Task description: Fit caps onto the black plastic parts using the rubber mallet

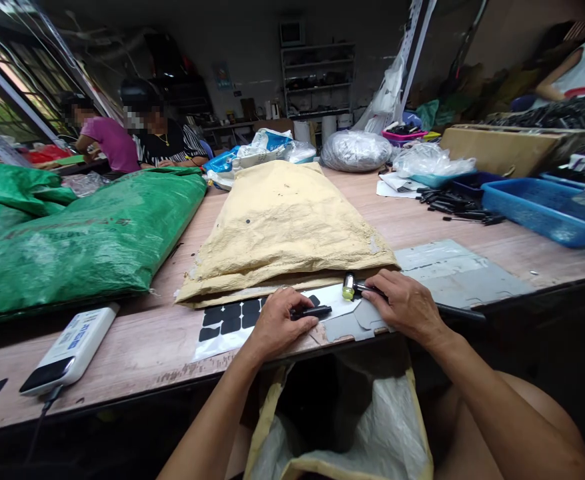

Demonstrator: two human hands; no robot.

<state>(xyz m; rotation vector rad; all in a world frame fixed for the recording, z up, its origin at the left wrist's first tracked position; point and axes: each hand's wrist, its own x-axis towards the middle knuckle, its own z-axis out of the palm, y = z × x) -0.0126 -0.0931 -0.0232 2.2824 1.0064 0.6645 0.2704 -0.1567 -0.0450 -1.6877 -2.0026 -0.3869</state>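
Observation:
My left hand is closed around a short black cylindrical piece that points right, just above the table's front edge. In my right hand is the dark handle of a small hammer; its shiny head has a yellow-green face and lies to the left of my fingers. Under and beside my left hand lies a white sheet with black rounded stickers. A grey board lies between my hands at the edge. Behind them rests a full cream woven sack.
A green sack and a white power bank with a cable are at left. A blue basket and black parts lie at right. An open sack hangs below the table edge. Two people sit at far left, another at far right.

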